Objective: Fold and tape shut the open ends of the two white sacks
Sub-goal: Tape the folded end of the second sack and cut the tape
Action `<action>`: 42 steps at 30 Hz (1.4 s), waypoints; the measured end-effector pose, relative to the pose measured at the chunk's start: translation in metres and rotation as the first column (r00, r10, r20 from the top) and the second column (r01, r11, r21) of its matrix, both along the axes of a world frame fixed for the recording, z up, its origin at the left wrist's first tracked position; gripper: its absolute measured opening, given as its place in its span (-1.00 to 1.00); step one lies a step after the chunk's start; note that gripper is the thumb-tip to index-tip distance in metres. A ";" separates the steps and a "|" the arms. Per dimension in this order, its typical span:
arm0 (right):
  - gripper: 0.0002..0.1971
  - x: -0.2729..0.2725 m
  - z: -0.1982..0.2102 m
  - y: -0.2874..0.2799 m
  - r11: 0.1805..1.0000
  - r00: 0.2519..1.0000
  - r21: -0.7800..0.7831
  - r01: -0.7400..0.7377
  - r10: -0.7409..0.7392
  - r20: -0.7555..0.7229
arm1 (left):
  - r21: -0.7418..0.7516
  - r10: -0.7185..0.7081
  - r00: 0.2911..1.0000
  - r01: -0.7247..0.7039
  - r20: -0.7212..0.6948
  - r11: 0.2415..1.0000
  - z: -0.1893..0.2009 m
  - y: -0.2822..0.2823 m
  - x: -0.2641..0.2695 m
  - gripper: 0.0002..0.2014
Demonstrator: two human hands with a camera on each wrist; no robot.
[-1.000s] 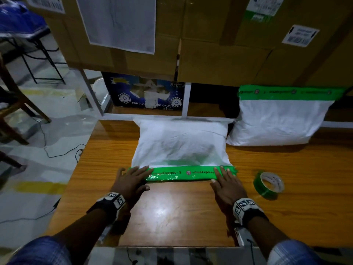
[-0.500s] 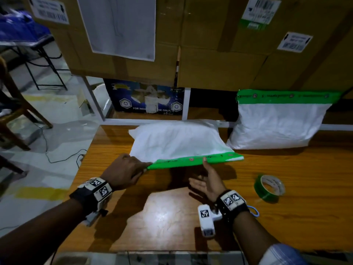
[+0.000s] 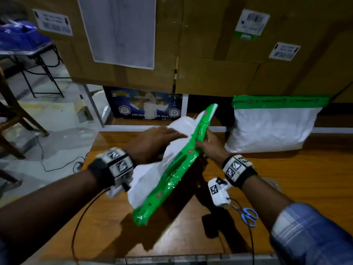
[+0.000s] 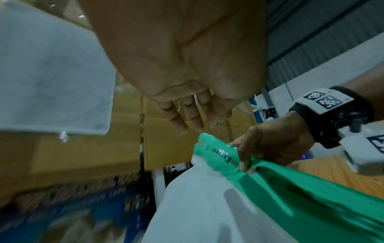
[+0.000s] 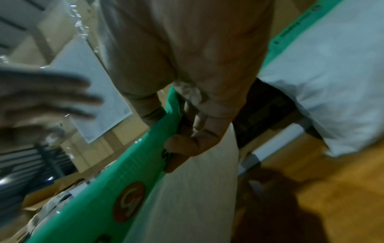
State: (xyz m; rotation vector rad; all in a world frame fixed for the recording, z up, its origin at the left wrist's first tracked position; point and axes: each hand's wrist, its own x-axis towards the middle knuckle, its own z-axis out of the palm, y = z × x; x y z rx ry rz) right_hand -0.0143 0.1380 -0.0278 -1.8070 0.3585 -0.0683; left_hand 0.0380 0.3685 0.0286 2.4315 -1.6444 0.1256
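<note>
Over the wooden table (image 3: 286, 178), the near sack (image 3: 150, 178) was lifted by its green-taped end (image 3: 172, 175), pinched in the right hand (image 3: 208, 148), presumably for setting aside; the left hand (image 3: 150, 142) was spread flat beside it, and the other taped sack (image 3: 271, 129) was propped behind.

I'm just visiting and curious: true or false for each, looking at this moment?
1. The right hand grips the green taped edge of the lifted sack. True.
2. The left hand is clenched round the scissors. False: its fingers are straight, by the sack; the blue scissors lie on the table.
3. The second sack stands at the back, taped across its top. True.
4. The lifted sack lies flat on the table. False: it is held up, tilted.
</note>
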 end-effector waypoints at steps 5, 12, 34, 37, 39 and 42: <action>-0.61 0.018 0.039 0.012 0.963 0.972 -0.135 -0.235 0.237 -0.007 | 0.259 -0.010 0.963 -0.062 0.270 0.964 0.057 -0.064 0.023 0.03; -0.49 0.014 0.054 -0.001 0.853 0.949 -0.439 -0.284 0.317 0.002 | 0.230 0.167 0.903 -0.274 0.397 0.934 0.085 -0.057 0.073 -0.76; -0.37 -0.035 -0.072 -0.043 0.417 0.973 -0.889 0.187 0.043 0.225 | -0.072 0.555 0.811 -0.552 0.186 0.831 -0.080 0.019 0.039 -0.66; -0.41 -0.063 -0.124 -0.036 0.451 0.997 -0.892 -0.028 0.071 0.004 | 0.116 0.563 0.826 -0.563 0.042 0.818 -0.144 0.027 0.008 -0.61; -0.34 -0.075 -0.149 -0.032 0.431 0.973 -0.873 -0.228 0.069 -0.220 | 0.244 0.558 0.829 -0.533 -0.043 0.810 -0.174 0.028 -0.007 -0.49; -0.21 -0.088 -0.162 -0.024 0.418 0.921 -0.832 -0.366 0.031 -0.389 | 0.376 0.533 0.839 -0.461 -0.111 0.804 -0.193 0.029 -0.022 -0.30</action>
